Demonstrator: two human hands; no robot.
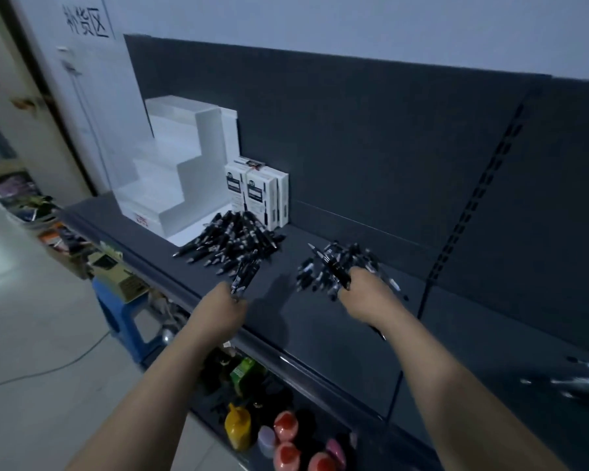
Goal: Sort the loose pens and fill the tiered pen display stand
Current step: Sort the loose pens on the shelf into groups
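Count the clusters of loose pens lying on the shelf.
3: a big heap beside the white stand, a smaller heap at the right hand, a blurred scatter at the shelf's far right. Arms may hide more.

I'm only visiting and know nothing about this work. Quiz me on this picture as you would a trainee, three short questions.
1. True or false: the white tiered stand already has pens standing in its steps.
2. What does the left hand hold? A) a pen box B) black pens C) nothing
3. Fill in: the white pen boxes stand upright just to the ____ of the tiered stand.

Key
1. False: no pens show in its steps.
2. B. The right hand grips black pens too.
3. right
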